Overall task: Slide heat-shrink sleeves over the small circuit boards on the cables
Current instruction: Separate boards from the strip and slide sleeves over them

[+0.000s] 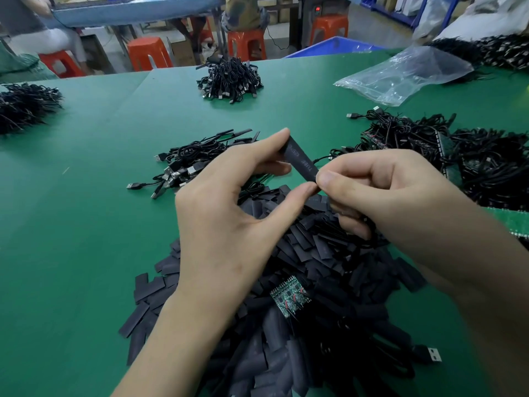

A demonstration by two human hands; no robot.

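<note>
From my remote seat, the biggest thing is the green felt surface (pixel 86 210), which fills most of the frame. Next comes the heap of flat black heat-shrink sleeves (pixel 315 325), spread across the lower centre beneath both forearms.

I count 4 bundles of black USB cables: the largest tangle at the right edge (pixel 429 136), 1 at the left edge (pixel 25 106), 1 at upper centre (pixel 230 80), and a looser bundle (pixel 189 164) just left of centre, above the heap. A crumpled clear plastic bag (pixel 406 73) lies at the upper right.

The left grip (pixel 229 219) is at the centre of the frame, holding a single black printed sleeve (pixel 302 160) above the heap, with its forefinger on the upper end and its thumb under the lower end. The sleeve slants down to the right. The right grip (pixel 400 190) is clenched, its thumb and forefinger pinching at that sleeve's lower end. I cannot tell whether anything else sits between those fingertips.

A small green panel of circuit boards (pixel 290 296) with red wires lies on the heap at lower centre. A silver USB plug (pixel 432 355) pokes out at the heap's lower right.
</note>
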